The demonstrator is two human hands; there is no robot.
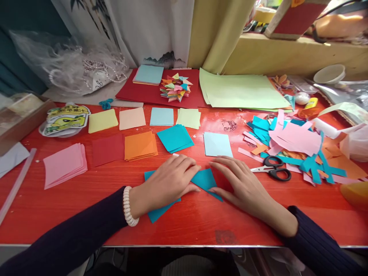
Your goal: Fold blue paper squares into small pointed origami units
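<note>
A teal paper piece (pixel 205 181) lies on the red table between my hands, with a slanted lower edge that looks folded. My left hand (pixel 169 180) is curled over its left side, fingers and thumb closed on it. From the right, my right hand (pixel 238 178) grips the same piece, its thumb on the lower edge and forefinger by the upper corner. Beneath my left hand and wrist, more teal paper (pixel 159 214) pokes out, partly hidden. Just beyond my fingers are a teal square stack (pixel 175 138) and a pale blue square stack (pixel 217 144).
Black-handled scissors (pixel 274 167) lie right of my right hand, beside a heap of paper scraps (pixel 296 138). Pink (pixel 65 165), red (pixel 107 149) and orange squares (pixel 140 145) spread leftward. Behind are a spiky folded-paper piece (pixel 176 87) and large pale green sheets (pixel 241 90).
</note>
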